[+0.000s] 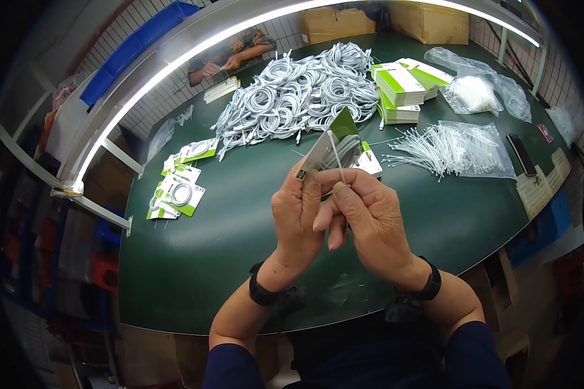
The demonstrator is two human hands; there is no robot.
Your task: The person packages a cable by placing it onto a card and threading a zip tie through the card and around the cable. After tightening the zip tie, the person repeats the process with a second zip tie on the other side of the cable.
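Above the middle of the table my left hand (295, 217) is closed on a white and green backing card (316, 154), held tilted. A coiled grey-white cable (348, 149) lies against the card. A thin white cable tie (335, 150) runs across the coil. My right hand (379, 220) pinches the lower end of the tie between thumb and forefinger, close beside the left fingers. Its other fingers curl beneath. The fingers partly hide the bottom of the card and the tie's end.
A large heap of coiled cables (298, 97) covers the back. Carded cables (182, 193) lie at left, stacked cards (399, 87) at back right. Loose cable ties (428, 152), a plastic bag (490, 149) and a phone (521, 154) lie at right. Another person's hands (230, 63) show across the table.
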